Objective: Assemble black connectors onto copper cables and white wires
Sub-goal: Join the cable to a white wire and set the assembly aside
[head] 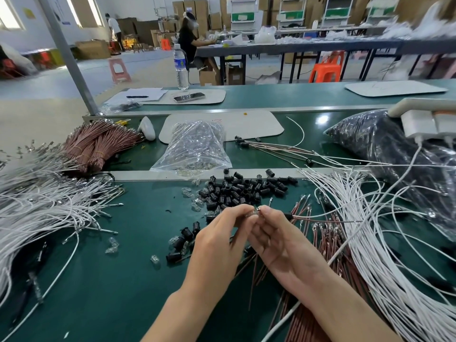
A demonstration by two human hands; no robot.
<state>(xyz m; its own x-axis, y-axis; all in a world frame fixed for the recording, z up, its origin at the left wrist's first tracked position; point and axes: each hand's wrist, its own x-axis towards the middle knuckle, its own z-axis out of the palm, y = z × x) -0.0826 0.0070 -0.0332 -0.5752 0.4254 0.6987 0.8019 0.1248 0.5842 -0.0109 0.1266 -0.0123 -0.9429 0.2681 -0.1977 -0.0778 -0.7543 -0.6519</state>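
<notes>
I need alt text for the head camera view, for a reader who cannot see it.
Two bare hands meet over a green table: the left hand pinches a small clear part, the right hand holds a wired black connector. Loose black connectors lie just beyond, with white wires on both sides and copper cables at right.

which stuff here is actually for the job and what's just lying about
For the job: black connectors, white wires, copper cables, clear bulb pinched by left hand, wired connector in right hand.
Lying about: water bottle, phone, pen.
</notes>
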